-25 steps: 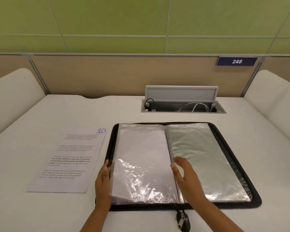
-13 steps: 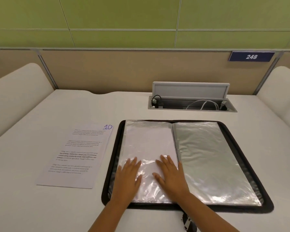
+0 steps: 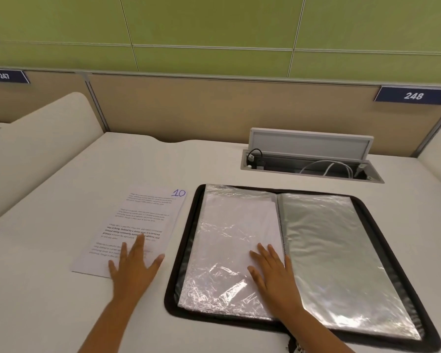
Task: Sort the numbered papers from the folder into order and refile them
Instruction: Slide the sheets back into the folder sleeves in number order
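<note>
Where green wall panels (image 3: 214, 26) top a tan partition (image 3: 214, 108), white desk (image 3: 48, 250), both hands flat, fingers spread, grasping nothing

Place: an open-plan office or study hall, numbered seats
Signs: plates 247 (image 3: 6, 76) and 248 (image 3: 414, 95) on the partition (image 3: 214, 108)
Bench: white bench (image 3: 48, 314) with a pop-up cable box (image 3: 312, 161) (leads coiled inside)

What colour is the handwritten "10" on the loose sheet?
Purple-blue ink, at the top right corner of the loose sheet; head view.

sleeves (image 3: 336, 250): glossy crinkled plastic | sheet (image 3: 142, 220): matt paper | desk (image 3: 48, 301): smooth
</note>
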